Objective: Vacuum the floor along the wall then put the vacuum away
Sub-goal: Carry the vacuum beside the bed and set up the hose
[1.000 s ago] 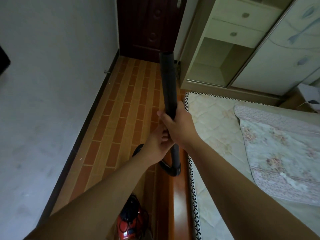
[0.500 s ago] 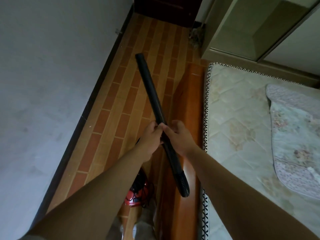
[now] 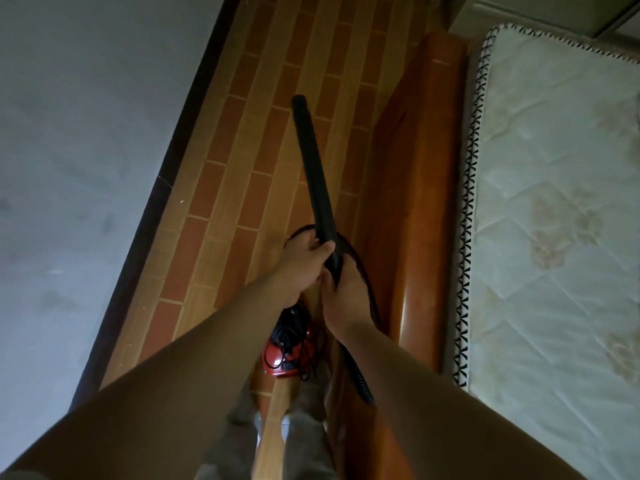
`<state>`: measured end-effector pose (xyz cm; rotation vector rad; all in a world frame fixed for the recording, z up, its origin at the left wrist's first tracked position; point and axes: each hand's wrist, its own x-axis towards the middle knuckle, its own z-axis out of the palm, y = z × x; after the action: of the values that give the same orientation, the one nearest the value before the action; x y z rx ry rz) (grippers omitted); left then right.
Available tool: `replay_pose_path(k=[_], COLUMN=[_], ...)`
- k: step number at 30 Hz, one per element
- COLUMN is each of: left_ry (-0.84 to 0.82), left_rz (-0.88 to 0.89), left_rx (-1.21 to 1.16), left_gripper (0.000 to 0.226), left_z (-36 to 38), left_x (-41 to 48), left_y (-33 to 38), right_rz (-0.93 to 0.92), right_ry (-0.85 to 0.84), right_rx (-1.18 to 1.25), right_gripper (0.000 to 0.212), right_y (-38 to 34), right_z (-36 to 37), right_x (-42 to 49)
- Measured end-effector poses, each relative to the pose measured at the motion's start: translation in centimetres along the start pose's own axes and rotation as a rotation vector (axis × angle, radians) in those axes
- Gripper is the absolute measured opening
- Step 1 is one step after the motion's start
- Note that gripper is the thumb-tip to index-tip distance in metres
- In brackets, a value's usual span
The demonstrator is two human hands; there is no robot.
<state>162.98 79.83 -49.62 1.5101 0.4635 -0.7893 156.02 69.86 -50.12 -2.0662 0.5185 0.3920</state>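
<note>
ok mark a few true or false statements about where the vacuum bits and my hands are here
1. The left hand and right hand both grip the black tube. True.
2. The mattress lies to the right of the wooden bed frame. True.
3. The red vacuum body sits on the mattress. False: it is down on the floor, near the person's feet.
4. The tube's far end leans against the wall. False: it points out over the floor, between the wall and the bed frame, apart from both.
</note>
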Motion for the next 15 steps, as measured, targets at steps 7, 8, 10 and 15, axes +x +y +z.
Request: replay_pose_path(k=[7, 8, 10, 15], left_ry=[0.086, 0.092, 0.085, 0.109], left_rz=[-0.044, -0.043, -0.024, 0.023], left_rx=[0.054, 0.080, 0.115, 0.186], left_gripper=[0.027, 0.029, 0.019, 0.033], left_z=[-2.2, -2.6, -3.3, -4.0], left_x=[6.0, 6.8, 8.0, 11.3], left_y=[-8.3, -9.7, -12.4, -18.9], right_rz=[-0.066, -0.073, -0.065, -0.004], right_ry=[-0.010, 0.001, 0.019, 0.012], right_rx=[-0.129, -0.126, -0.095, -0.087], right_gripper=[0.036, 0.031, 0.029, 0.017], right_y=[7.5, 8.3, 9.9, 14.4], right_z=[6.2, 7.1, 8.7, 12.7], right_x=[5.3, 6.2, 7.9, 11.6])
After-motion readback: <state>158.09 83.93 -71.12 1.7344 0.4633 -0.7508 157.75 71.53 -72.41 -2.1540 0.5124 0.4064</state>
